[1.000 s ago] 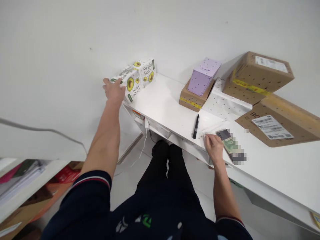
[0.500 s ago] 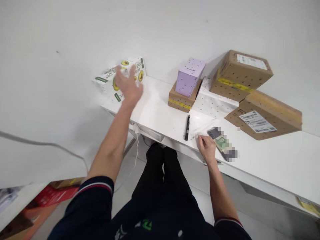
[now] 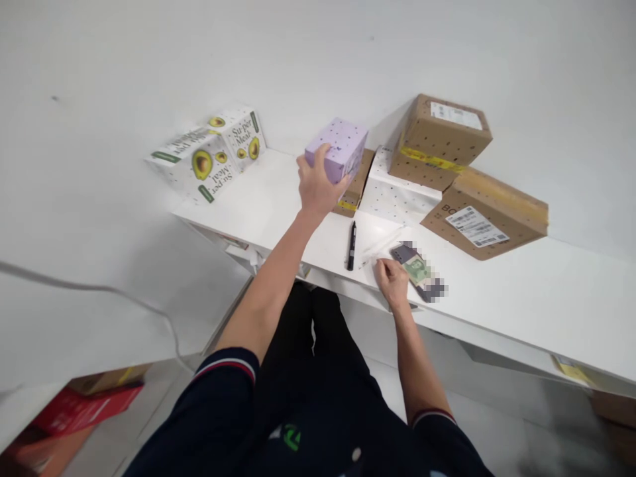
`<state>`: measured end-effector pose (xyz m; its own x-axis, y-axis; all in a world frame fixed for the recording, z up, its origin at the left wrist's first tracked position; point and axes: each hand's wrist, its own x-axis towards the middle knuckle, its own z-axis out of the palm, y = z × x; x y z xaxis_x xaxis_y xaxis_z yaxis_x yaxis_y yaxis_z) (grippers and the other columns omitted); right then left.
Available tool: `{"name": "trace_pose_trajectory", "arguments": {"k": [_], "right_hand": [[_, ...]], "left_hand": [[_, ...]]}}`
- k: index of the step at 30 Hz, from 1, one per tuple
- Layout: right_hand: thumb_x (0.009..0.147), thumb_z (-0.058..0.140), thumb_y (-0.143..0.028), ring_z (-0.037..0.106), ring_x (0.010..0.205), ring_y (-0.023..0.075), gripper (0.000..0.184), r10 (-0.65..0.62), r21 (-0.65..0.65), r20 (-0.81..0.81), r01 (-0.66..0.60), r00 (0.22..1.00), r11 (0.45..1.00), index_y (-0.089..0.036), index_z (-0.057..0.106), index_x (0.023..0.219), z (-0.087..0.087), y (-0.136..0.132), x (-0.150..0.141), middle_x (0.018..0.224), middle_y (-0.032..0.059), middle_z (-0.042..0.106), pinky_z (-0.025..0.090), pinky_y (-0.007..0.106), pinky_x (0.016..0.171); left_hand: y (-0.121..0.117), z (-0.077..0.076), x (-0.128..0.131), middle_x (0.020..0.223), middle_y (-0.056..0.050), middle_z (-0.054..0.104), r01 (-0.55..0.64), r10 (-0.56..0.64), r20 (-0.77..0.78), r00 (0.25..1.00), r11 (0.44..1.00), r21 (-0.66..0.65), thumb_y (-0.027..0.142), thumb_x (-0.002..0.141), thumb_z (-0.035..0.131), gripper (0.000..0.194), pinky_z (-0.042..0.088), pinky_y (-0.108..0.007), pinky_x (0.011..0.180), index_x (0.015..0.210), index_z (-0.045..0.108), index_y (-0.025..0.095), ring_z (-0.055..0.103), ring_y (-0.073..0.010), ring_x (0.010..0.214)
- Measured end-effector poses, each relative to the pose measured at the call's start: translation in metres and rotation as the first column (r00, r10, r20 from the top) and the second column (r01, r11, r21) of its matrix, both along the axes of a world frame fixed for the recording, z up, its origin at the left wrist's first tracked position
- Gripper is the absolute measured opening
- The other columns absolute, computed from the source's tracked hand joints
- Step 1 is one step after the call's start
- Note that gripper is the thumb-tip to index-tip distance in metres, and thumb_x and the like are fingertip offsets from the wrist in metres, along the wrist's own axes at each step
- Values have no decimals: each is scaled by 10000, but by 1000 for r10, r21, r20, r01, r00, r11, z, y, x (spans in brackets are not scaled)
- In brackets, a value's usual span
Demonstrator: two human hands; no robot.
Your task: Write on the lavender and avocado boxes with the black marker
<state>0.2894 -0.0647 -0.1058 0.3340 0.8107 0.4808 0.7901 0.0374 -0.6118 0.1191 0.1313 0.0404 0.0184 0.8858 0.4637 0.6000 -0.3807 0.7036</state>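
My left hand [image 3: 318,187] grips a purple speckled box [image 3: 342,138], fingers on one face and thumb at the corner. Behind it, partly hidden, sits a small brown box [image 3: 365,173] with yellow tape; whether the two boxes still touch I cannot tell. My right hand [image 3: 392,281] rests closed near the desk's front edge, by a faint clear or white thin item [image 3: 380,246]. What its fingers hold, if anything, is hidden. A black marker pen [image 3: 352,245] lies to its left, and a dark phone [image 3: 405,251] with a green banknote [image 3: 416,267] to its right.
White avocado-print boxes [image 3: 213,162] stand at the desk's left end against the wall. A white speckled box [image 3: 397,195], a taped brown carton [image 3: 440,142] and a labelled brown carton [image 3: 489,212] are grouped right of centre. A cable [image 3: 114,289] hangs at left.
My left hand has moved right from in front of the avocado-print boxes and taken hold of the purple box. My right hand stays closed in place. The view has shifted slightly.
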Motion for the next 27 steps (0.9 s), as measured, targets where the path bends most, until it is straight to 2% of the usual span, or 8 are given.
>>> {"name": "trace_pose_trajectory", "arguments": {"k": [5, 7, 9, 12, 15, 21, 24, 27], "right_hand": [[934, 484, -388, 641, 719, 214, 336, -33, -13, 21, 33, 999, 999, -178, 724, 831, -2, 0, 1, 753, 100, 729, 523, 351, 742], [933, 481, -400, 636, 722, 216, 343, -53, -18, 36, 54, 998, 998, -178, 720, 826, -1, 0, 0, 745, 99, 723, 520, 352, 745], [930, 486, -400, 639, 744, 218, 329, -65, -30, 41, 66, 997, 997, -185, 712, 824, -1, 1, -1, 754, 95, 722, 520, 355, 763], [918, 498, -389, 636, 745, 215, 306, -82, -33, 32, 83, 996, 996, -188, 702, 811, 0, 1, -2, 759, 88, 723, 520, 354, 771], [910, 500, -387, 633, 737, 207, 306, -91, -26, 17, 91, 996, 995, -186, 704, 802, 1, 1, -2, 758, 83, 725, 518, 344, 763], [904, 496, -384, 620, 726, 208, 303, -93, -42, -3, 93, 996, 995, -179, 690, 792, 0, 2, -2, 718, 74, 692, 502, 347, 753], [900, 502, -373, 625, 742, 210, 283, -94, -48, -19, 93, 995, 994, -184, 681, 792, 0, 1, -2, 727, 71, 689, 500, 349, 775], [899, 502, -355, 622, 748, 212, 266, -87, -66, -15, 86, 996, 994, -186, 679, 794, 0, 1, -3, 744, 74, 694, 494, 351, 780]], "left_hand": [[-111, -26, -71, 1380, -142, 432, -202, 203, -93, 975, 979, 15, 371, 771, 766, 727, 519, -522, 1092, 1403, 418, 281, 468, -311, 1352], [-145, -43, -85, 1366, -162, 434, -224, 220, -117, 968, 974, -20, 386, 778, 758, 698, 519, -564, 1078, 1383, 428, 275, 449, -346, 1369], [-168, -60, -91, 1339, -171, 442, -251, 240, -147, 960, 966, -67, 396, 761, 776, 687, 566, -578, 997, 1355, 447, 291, 470, -370, 1353], [-182, -82, -88, 1302, -177, 457, -265, 232, -215, 948, 954, -139, 407, 739, 806, 689, 616, -567, 877, 1335, 483, 290, 561, -380, 1256], [-187, -91, -83, 1335, -195, 450, -249, 199, -252, 947, 950, -188, 460, 720, 827, 742, 616, -576, 845, 1355, 501, 257, 598, -399, 1202], [-192, -87, -87, 1411, -213, 409, -151, 104, -237, 966, 970, -189, 514, 750, 789, 763, 598, -554, 921, 1389, 493, 221, 506, -397, 1325], [-192, -86, -88, 1422, -221, 397, -146, 107, -223, 969, 975, -169, 466, 759, 787, 739, 596, -538, 938, 1383, 492, 202, 467, -391, 1365], [-192, -89, -87, 1401, -213, 412, -157, 118, -230, 966, 975, -159, 441, 768, 789, 727, 596, -528, 948, 1384, 479, 213, 491, -378, 1345]]}}
